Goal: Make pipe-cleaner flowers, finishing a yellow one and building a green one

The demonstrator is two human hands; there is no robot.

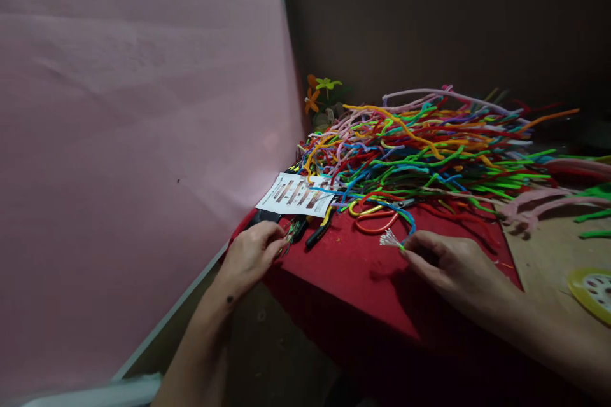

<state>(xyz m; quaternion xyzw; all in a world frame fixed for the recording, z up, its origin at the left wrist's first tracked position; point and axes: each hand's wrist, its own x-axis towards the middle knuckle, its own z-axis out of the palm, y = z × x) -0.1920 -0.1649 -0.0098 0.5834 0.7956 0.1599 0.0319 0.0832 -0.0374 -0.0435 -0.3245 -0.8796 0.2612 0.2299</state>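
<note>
My right hand (451,264) rests on the red table (353,267) and pinches a small bundle of white-tipped stamens (390,240) with a green stem. My left hand (252,253) is at the table's left corner, fingers closed on something thin and greenish (289,236) that I cannot make out. A large heap of colourful pipe cleaners (420,146) lies just beyond both hands. Orange-handled scissors (377,219) lie between the hands, at the heap's near edge.
A white printed card (296,195) lies on black-and-yellow pliers (319,231) near the left hand. Small orange and green pipe-cleaner flowers (319,92) stand at the back. A pink sheet (133,140) hangs on the left. A yellow round object (594,289) lies at the right edge.
</note>
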